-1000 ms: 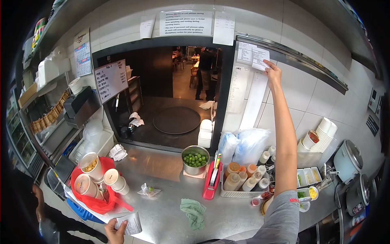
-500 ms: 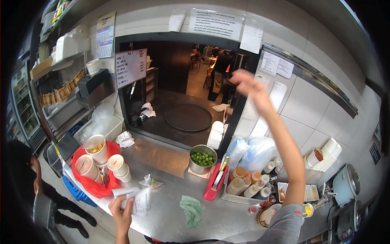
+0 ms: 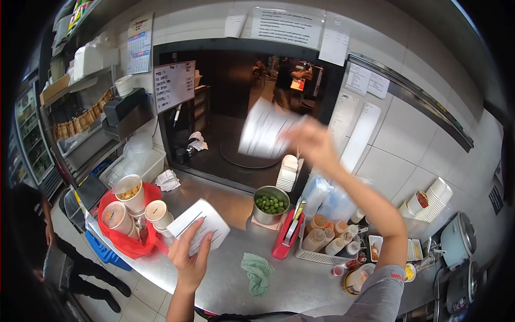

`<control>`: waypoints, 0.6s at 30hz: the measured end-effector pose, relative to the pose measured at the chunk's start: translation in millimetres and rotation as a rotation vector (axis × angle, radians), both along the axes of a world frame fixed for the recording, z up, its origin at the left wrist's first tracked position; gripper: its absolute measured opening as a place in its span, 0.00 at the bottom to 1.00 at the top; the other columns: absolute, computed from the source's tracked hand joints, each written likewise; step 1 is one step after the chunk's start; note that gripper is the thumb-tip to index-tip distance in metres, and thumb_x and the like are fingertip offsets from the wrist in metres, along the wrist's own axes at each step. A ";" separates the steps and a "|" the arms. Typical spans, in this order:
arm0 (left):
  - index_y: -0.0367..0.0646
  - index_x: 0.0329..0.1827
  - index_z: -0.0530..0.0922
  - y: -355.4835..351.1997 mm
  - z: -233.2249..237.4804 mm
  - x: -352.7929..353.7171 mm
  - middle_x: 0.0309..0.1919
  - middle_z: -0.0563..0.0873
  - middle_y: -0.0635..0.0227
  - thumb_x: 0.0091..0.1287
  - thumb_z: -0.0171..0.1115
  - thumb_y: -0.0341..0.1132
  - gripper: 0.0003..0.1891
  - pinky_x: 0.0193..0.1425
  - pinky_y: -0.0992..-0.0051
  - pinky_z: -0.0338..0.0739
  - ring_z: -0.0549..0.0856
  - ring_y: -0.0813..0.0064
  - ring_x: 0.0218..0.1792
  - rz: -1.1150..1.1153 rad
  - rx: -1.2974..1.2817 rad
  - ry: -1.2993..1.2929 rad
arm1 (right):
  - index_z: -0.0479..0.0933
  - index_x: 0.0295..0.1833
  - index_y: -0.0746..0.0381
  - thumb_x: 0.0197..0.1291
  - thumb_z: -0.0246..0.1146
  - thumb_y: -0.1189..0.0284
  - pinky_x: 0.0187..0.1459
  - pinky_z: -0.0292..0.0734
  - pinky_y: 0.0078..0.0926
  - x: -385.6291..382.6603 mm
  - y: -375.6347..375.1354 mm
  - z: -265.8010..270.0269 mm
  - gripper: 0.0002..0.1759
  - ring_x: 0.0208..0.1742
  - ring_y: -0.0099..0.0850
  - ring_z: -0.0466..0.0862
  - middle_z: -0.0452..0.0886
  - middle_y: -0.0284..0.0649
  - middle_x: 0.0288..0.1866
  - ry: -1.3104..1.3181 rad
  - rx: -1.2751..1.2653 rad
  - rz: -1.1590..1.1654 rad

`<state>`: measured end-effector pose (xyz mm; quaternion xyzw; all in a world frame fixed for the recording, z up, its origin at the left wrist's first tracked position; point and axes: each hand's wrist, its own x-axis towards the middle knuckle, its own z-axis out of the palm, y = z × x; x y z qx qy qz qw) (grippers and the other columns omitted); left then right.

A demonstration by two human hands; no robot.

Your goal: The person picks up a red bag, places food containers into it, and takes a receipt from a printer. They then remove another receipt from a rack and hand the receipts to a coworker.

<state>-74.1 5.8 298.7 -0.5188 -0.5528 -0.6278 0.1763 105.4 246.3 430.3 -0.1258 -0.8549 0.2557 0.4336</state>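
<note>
My left hand (image 3: 189,258) is closed on a white printed order slip (image 3: 208,217), held over the steel counter just right of the takeaway tubs. In my right hand (image 3: 316,146), smeared by motion, is another printed paper slip (image 3: 263,129), raised in front of the serving hatch. Close to my left hand stands a red plastic bag (image 3: 140,244) with lidded white tubs (image 3: 116,216) and an open tub of yellowish food (image 3: 129,190). A crumpled green cloth (image 3: 257,273) lies on the counter between my arms.
A steel pot of green limes (image 3: 270,204) and a red tape dispenser (image 3: 287,236) stand mid-counter. Sauce bottles (image 3: 332,244) fill a basket at right. Beyond the hatch is a round black tray (image 3: 230,155). Another person (image 3: 37,236) stands at far left.
My right hand has come down and left from beside the wall, with a paper slip now visible in it. My left hand has risen slightly rightward, its slip now turned toward me.
</note>
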 end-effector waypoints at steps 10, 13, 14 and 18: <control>0.33 0.47 0.78 -58.7 -60.4 -48.7 0.39 0.83 0.61 0.58 0.62 0.23 0.13 0.44 0.77 0.73 0.81 0.74 0.39 0.062 -0.265 -0.143 | 0.80 0.41 0.68 0.48 0.48 0.91 0.35 0.81 0.26 182.5 240.2 64.2 0.19 0.41 0.35 0.80 0.78 0.49 0.47 1.221 -0.302 -0.767; 0.34 0.47 0.78 -75.8 -65.3 -56.8 0.39 0.83 0.59 0.58 0.62 0.23 0.13 0.45 0.76 0.73 0.81 0.72 0.39 0.116 -0.323 -0.222 | 0.80 0.42 0.68 0.46 0.46 0.92 0.34 0.81 0.26 192.7 244.1 75.8 0.22 0.41 0.36 0.81 0.78 0.49 0.46 1.171 -0.315 -0.721; 0.34 0.47 0.78 -81.7 -67.9 -60.3 0.39 0.83 0.59 0.58 0.61 0.23 0.13 0.45 0.76 0.73 0.81 0.71 0.39 0.137 -0.326 -0.184 | 0.80 0.43 0.68 0.46 0.45 0.92 0.34 0.81 0.26 202.2 256.6 83.4 0.22 0.41 0.36 0.81 0.78 0.48 0.46 1.155 -0.300 -0.681; 0.35 0.46 0.79 -101.1 -70.3 -64.0 0.39 0.83 0.57 0.59 0.60 0.23 0.12 0.47 0.74 0.73 0.81 0.68 0.41 0.212 -0.347 -0.134 | 0.75 0.54 0.65 0.49 0.51 0.88 0.43 0.77 0.25 222.4 268.1 104.5 0.24 0.43 0.31 0.80 0.79 0.45 0.47 0.965 -0.344 -0.562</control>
